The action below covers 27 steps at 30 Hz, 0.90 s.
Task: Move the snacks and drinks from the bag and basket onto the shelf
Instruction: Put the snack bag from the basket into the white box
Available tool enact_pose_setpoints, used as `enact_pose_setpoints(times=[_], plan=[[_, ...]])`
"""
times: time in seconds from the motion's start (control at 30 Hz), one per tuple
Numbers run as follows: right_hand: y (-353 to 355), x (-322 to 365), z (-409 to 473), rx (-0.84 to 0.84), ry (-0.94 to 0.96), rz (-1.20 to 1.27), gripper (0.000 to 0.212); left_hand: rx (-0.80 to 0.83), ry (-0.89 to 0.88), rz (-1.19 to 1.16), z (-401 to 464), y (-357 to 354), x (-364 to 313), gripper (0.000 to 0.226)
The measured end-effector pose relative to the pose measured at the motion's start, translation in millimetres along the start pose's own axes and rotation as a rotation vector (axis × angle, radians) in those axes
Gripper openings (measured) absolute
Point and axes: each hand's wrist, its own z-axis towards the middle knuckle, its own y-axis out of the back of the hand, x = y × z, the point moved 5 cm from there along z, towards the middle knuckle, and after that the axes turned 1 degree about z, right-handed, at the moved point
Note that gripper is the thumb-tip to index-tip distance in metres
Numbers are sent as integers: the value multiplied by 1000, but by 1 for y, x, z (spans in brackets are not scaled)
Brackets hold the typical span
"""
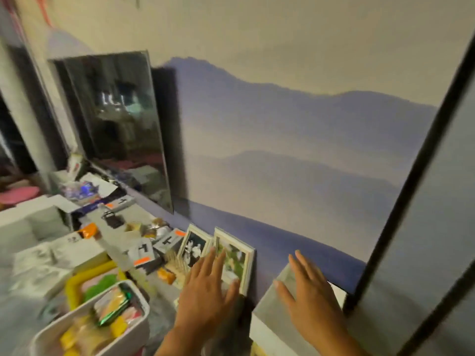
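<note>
A white basket [51, 331] at the bottom left holds several snack packets in yellow, orange and green wrappers [113, 308]. My left hand [208, 291] is held open with fingers spread, just in front of a white-framed photo [235, 258] leaning on the wall. To the right my right hand [305, 289] is also open, palm down over a grey surface [267, 307]. Neither hand holds anything. No bag can be made out; the view is blurred by motion.
A second framed photo [195, 246] leans beside the first. Small boxes with orange labels [144, 253] and loose packets [144, 228] lie along the ledge. A mirror [115, 124] leans on the mountain-painted wall. A dark-framed panel [411, 201] stands at the right.
</note>
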Motion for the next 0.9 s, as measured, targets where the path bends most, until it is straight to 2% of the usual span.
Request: enact_pose_setpoints(times=[0.23,0.33,0.47,0.53,0.63,0.8,0.9], plan=[[-81,277,-38,104,292,75,86,-82,283,84,-111,147,248,85],[-113,388,-55,117,383,122,94,-141,408,72,-159,206,342,98],[-149,503,-69,175,484,133,78,-199,522,54,-201,265,440,79],[-162,541,-69,205,499,138,79,-210,540,26,-208,280,472,74],[-190,582,-57,229,486,146,96,-192,533,8,-199,285,515,74],[-254,608,-4,253,400,146,77,-54,452,40,-138,261,585,79],[-291,610,36,255,318,134,80,13,382,53,-90,246,622,82]])
